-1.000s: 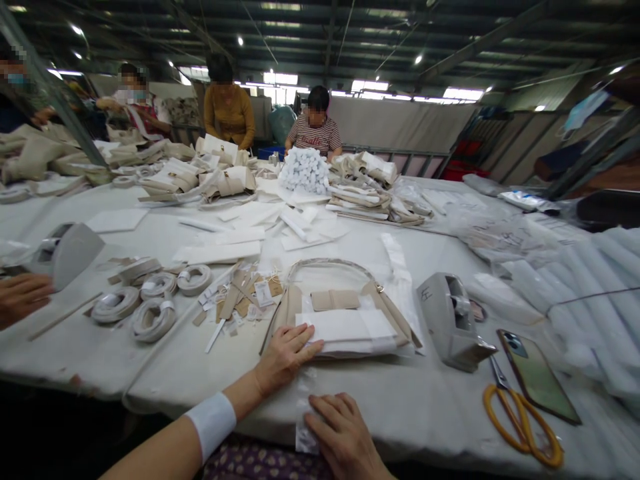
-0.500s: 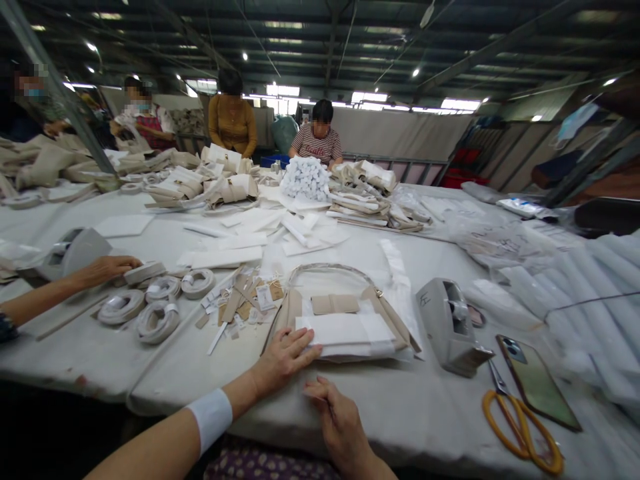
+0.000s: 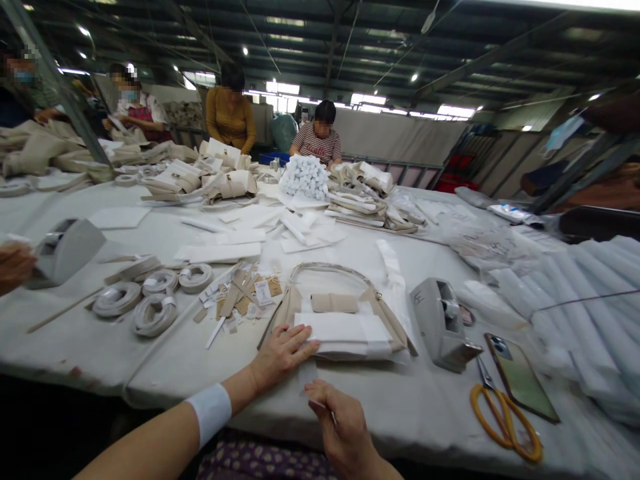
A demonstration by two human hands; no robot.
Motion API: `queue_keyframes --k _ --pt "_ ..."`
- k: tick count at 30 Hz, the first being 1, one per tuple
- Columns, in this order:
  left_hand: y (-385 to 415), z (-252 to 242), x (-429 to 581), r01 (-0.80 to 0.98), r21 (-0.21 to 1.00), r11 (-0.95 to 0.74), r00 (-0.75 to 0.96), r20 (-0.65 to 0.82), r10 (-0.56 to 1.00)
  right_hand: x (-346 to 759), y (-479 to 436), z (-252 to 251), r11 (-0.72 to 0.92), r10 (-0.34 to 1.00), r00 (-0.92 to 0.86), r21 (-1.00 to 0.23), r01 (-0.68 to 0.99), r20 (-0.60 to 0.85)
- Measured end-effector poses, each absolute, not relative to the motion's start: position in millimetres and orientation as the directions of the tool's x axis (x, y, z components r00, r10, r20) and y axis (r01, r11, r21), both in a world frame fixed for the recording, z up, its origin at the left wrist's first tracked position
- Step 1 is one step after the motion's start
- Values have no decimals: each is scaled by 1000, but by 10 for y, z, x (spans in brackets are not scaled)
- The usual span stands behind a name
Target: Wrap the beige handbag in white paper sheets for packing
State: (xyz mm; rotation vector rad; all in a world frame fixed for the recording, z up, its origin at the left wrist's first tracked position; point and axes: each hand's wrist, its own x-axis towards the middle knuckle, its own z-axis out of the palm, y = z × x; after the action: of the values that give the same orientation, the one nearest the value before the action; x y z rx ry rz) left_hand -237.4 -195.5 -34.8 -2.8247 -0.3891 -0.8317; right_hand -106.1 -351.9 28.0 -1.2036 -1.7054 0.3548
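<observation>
A beige handbag [image 3: 284, 312] lies on the table, its handle arched away from me. White wrapping [image 3: 345, 328] covers its front, below a beige flap [image 3: 334, 303]. My left hand [image 3: 281, 353] rests on the wrapping's lower left corner, fingers stretched out and flat. Just nearer to me, my right hand [image 3: 343, 420] is closed in a pinch on a translucent strip of tape [image 3: 309, 378]. The strip runs up from the fingertips toward the bag's lower edge, under or beside my left hand; its far end is hidden.
On the right stand a tape dispenser [image 3: 443, 323], orange-handled scissors [image 3: 505, 417] and a phone [image 3: 523, 377]. Coiled straps [image 3: 155, 315] and loose tags [image 3: 245, 293] lie left. A co-worker's hand [image 3: 15, 267] is by another dispenser [image 3: 70, 253]. Bags and people are farther back.
The co-worker's hand at left has let go of a strap coil and moved left to the other dispenser. My hands stay nearly in place; the tape strip now shows between them.
</observation>
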Motion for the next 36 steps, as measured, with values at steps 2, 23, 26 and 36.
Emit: queue_keyframes --k 2,23,26,36 --pt "-1949 -377 -2365 295 -76 -952 803 559 205 -1079 -3408 361 487 833 -82 -656 577 547" --pt "-2143 -68 -1936 547 590 -594 420 420 804 -443 -2041 599 73 977 108 -768 636 183" --pt "-2100 -12 -1878 532 648 -545 381 392 838 -365 -1969 513 -19 986 134 -718 696 104" --pt "-1895 -36 -1785 461 760 -458 296 354 887 -374 -1954 294 -176 960 262 -514 840 98"
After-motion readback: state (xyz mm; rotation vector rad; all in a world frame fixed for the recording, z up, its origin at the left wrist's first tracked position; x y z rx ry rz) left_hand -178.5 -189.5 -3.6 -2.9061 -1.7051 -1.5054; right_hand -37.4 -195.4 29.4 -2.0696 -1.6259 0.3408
